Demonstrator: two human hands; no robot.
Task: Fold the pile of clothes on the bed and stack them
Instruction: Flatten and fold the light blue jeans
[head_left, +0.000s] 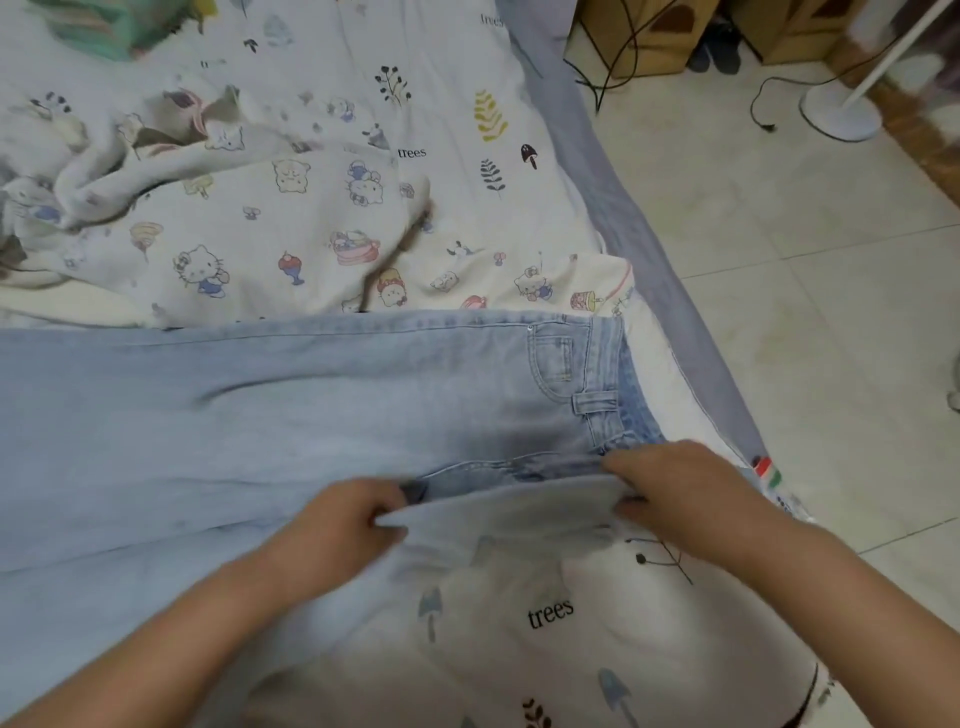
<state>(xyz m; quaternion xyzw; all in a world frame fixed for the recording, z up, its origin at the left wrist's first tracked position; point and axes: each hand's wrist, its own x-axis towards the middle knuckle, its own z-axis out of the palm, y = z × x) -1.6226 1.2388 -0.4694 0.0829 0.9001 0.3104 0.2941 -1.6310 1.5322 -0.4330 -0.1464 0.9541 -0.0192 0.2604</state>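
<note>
Here, jeans (311, 395) edge pinched between curled fingers of left hand (337, 525) and right hand (675, 488).

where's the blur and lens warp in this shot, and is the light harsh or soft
Head view: the folded clothes at top left and the fan base at top right are smeared; the jeans and both hands, left hand and right hand, look fairly sharp; the bed edge bows from wide-angle distortion; light is soft, with faint shadows and no glare.

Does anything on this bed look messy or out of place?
Mostly the cartoon-print blanket, bunched in rumpled folds beyond the jeans. The jeans lie flat, both hands pinching their near edge.
</note>
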